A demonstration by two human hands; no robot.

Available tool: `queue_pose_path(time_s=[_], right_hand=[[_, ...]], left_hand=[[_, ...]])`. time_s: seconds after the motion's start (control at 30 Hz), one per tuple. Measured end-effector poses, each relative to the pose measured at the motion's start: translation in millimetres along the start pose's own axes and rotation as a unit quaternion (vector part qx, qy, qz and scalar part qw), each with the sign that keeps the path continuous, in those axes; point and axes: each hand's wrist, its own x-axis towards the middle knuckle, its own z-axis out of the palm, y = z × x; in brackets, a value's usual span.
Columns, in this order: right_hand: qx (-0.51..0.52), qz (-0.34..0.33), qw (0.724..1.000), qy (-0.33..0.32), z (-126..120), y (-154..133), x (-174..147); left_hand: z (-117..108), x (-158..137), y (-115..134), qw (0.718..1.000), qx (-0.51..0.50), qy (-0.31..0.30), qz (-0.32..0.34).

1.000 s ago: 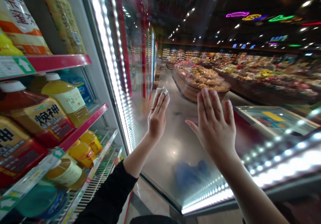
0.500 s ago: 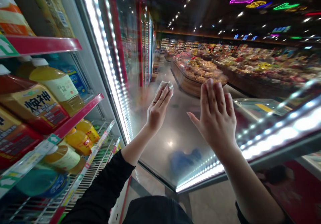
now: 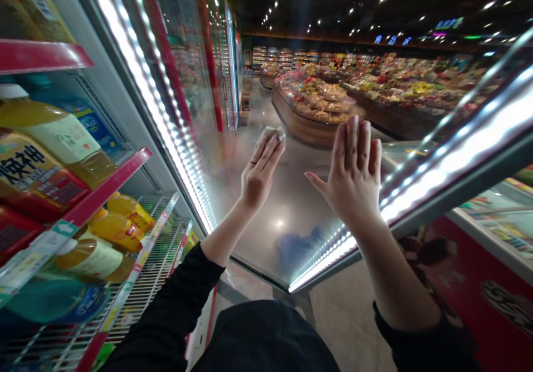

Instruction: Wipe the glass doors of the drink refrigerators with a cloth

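Left grip (image 3: pixel 262 173) angled upward, holding cloth (image 3: pixel 273 131) | right hand (image 3: pixel 353 177) flat, upright

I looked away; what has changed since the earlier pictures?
The view shifted: in frame, the crimson-edged bottle shelves slid left and up, and the bare left hand and bare right hand rose. Nothing was grasped or released: the left keeps its crumpled white cloth; the right stays open, palm toward the clear glass door.

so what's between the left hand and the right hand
In the head view, only bare glass lies between the left hand and the right hand, with mainly the floor showing through it.
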Motion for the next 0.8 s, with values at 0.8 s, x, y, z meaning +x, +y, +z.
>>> queue_pose_path(time_s=[0.8], right_hand=[[0.022, -0.007, 0.999, 0.038, -9, 30, -39]], left_hand=[[25, 45, 38, 1.000, 0.008, 0.014, 0.019]])
